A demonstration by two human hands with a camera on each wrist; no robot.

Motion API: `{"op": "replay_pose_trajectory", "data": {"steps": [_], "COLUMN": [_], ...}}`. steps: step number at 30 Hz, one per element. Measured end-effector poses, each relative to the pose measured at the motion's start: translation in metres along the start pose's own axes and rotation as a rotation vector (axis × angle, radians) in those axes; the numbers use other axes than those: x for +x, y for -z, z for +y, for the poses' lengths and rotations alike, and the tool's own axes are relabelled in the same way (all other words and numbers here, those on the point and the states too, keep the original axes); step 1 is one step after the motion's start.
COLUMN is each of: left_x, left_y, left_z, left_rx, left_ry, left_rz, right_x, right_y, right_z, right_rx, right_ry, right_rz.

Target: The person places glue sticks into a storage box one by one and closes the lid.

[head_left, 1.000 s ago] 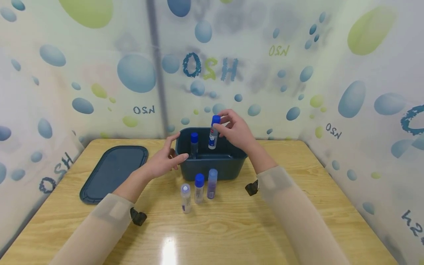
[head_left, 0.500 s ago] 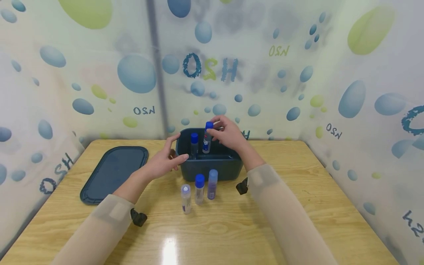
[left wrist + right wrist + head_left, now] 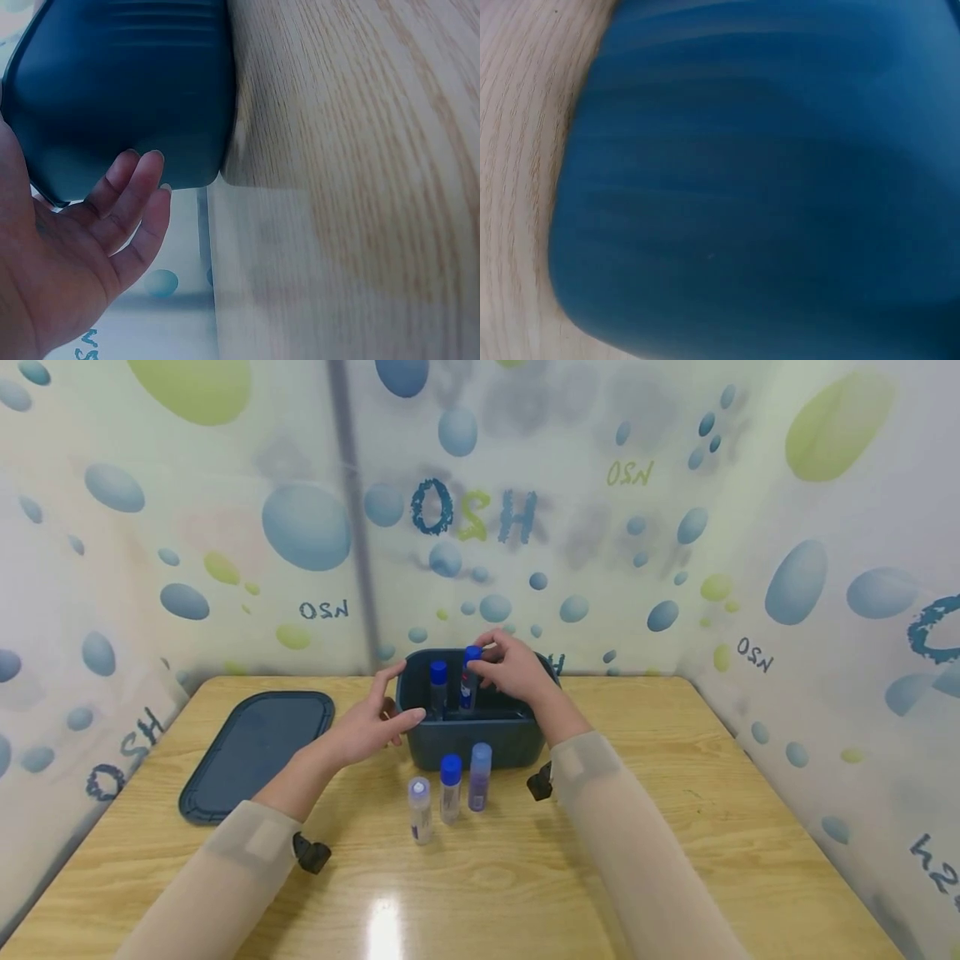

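A dark blue-green plastic bin [image 3: 480,747] stands at the table's far middle. My right hand [image 3: 513,670] reaches over its back right side and pinches a glue stick [image 3: 468,687] by its blue cap, with the tube upright inside the bin. Another blue-capped glue stick [image 3: 438,685] stands upright in the bin's left part. At the bin's left end, my left hand [image 3: 367,727] rests with thumb and index finger spread over the rim. Its other fingers [image 3: 139,202] lie loosely bent by the outer wall in the left wrist view. The right wrist view shows only bin wall [image 3: 742,187] and table.
Three tubes stand in front of the bin: a clear-topped one [image 3: 421,812], a blue-capped one [image 3: 451,789] and a pale purple one [image 3: 480,778]. A dark flat lid [image 3: 258,756] lies at the left. A patterned curtain [image 3: 637,527] closes off the back and sides.
The right hand has moved left and down, lowering the glue stick from above the rim into the bin beside the other one. The left hand stays on the rim.
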State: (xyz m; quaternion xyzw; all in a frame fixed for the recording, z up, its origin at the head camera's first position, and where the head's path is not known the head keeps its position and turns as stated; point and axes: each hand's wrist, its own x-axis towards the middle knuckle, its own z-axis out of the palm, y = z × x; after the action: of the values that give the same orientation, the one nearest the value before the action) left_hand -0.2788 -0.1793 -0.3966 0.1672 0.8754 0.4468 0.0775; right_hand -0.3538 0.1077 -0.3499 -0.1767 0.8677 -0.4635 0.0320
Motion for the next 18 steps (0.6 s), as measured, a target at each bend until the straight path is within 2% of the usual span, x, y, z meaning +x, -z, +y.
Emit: {"op": "replay_pose_trajectory", "data": {"steps": [7,18], "left_x": [0.0012,0.0009], "left_y": [0.0013,-0.0006], "left_z": [0.0003,-0.0003], "left_rx": [-0.004,0.013], "left_ry": [-0.013,0.008], "left_rz": [0.012,0.012], "right_x": [0.0006,0.0035], "right_y": [0.0010,-0.0041], "right_z": [0.0003,0.0065], "right_rx": [-0.055,-0.110], "right_ry": [-0.015,-0.053], "right_rz": [-0.040,-0.093]}}
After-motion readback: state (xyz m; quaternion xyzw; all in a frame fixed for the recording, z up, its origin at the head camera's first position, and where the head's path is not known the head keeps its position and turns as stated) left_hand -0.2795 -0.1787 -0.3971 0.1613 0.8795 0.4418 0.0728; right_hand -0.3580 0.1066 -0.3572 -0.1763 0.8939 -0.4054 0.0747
